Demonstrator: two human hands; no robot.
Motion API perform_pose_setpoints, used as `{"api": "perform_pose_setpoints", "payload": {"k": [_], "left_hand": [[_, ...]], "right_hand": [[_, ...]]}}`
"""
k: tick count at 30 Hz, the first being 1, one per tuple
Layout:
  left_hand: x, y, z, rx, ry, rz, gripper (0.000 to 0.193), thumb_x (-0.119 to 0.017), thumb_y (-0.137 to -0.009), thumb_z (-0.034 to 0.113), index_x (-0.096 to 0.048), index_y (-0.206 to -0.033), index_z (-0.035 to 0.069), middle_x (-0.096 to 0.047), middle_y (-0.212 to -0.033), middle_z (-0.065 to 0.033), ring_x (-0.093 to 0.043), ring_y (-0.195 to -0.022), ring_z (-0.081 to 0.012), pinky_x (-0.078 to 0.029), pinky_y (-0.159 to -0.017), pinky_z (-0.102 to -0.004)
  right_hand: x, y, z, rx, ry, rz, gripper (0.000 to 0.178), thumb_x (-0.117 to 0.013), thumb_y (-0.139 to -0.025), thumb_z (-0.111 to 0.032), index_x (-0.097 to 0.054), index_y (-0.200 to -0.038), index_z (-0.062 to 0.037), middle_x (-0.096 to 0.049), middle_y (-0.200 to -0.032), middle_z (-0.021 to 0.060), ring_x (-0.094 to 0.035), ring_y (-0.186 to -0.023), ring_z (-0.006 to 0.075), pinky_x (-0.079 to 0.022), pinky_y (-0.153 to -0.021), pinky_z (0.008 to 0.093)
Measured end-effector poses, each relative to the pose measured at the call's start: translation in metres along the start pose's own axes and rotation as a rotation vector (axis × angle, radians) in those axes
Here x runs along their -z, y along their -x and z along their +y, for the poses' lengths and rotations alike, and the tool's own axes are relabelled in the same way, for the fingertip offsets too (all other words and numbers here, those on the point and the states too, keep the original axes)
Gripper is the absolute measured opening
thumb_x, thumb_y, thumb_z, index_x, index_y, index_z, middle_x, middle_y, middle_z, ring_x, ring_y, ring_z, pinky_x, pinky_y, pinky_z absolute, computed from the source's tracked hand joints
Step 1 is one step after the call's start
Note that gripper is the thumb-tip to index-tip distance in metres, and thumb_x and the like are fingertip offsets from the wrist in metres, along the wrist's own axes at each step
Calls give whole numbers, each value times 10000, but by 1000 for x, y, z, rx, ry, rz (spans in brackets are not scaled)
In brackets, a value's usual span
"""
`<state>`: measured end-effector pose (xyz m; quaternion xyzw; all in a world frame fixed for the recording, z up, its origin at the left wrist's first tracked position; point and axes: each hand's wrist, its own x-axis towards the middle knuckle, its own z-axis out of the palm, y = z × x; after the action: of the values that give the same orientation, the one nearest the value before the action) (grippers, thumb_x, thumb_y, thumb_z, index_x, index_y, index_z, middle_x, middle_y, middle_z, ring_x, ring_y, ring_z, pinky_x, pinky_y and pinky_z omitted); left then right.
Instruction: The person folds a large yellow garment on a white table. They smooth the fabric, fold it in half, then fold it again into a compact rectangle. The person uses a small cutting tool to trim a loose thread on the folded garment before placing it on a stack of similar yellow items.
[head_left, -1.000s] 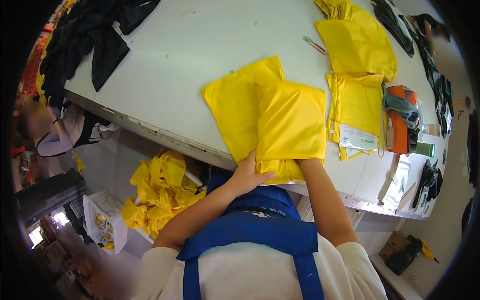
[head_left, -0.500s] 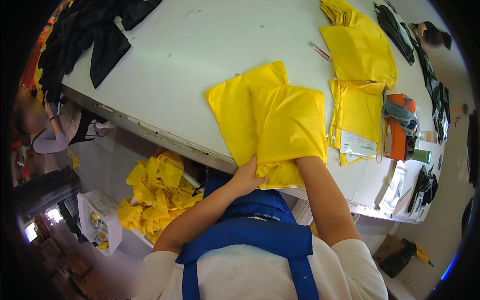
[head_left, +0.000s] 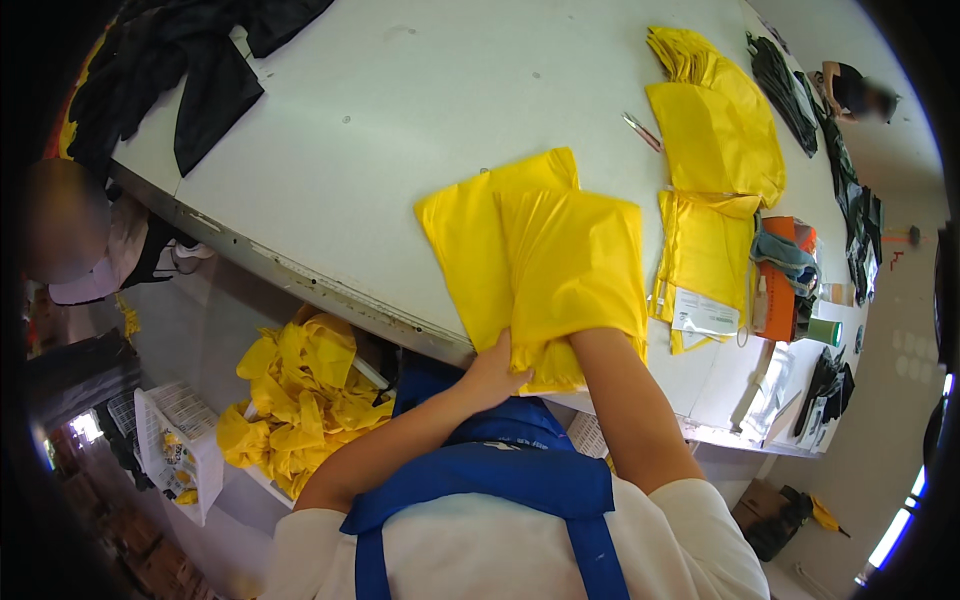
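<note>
A yellow fabric pouch (head_left: 580, 265) lies on the near edge of the white table. Its opening faces me, and the rim is gathered in folds. My left hand (head_left: 492, 378) is closed on the left side of that rim, thumb across the cloth. My right forearm (head_left: 632, 405) runs into the opening; the right hand is inside the pouch, so its fingers are hidden. Partly beneath the pouch, on its left, is another flat yellow fabric piece (head_left: 465, 235).
Right of the pouch are a yellow stack (head_left: 715, 140), small scissors-like snips (head_left: 642, 132) and an orange box (head_left: 775, 300). Black cloth (head_left: 215, 100) covers the far left corner. Crumpled yellow fabric (head_left: 300, 395) and a white basket (head_left: 180, 450) stand below left. A co-worker (head_left: 85, 240) is at the left.
The view has shifted slightly. My right forearm sits a little farther left in the pouch opening, while my left hand keeps its hold. The co-worker at the left has changed posture.
</note>
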<state>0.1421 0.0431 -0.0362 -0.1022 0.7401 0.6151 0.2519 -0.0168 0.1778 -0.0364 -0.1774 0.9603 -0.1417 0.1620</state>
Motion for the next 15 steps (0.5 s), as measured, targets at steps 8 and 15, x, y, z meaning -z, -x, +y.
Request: {"api": "perform_pose_setpoints", "payload": {"k": [8, 15], "left_hand": [[92, 1, 64, -213, -88, -130, 635, -712, -767, 152, -473, -1347, 58, -634, -1170, -184, -611, -1077, -316, -463, -929, -360], [141, -93, 173, -203, -714, -924, 577, -754, -715, 181, -585, -1266, 161, -659, -1140, -94, -627, -1023, -233, -497, -819, -362]], "right_hand": [[49, 64, -28, -79, -185, -310, 598, -546, -924, -366, -383, -1440, -112, -371, -1481, 136, -315, -1375, 289, -221, -1141, 414], [157, 125, -63, 278, -452, -329, 374, -704, -838, -222, -642, -1158, -39, -647, -1150, 168, -641, -1028, 312, -515, -871, 378]]}}
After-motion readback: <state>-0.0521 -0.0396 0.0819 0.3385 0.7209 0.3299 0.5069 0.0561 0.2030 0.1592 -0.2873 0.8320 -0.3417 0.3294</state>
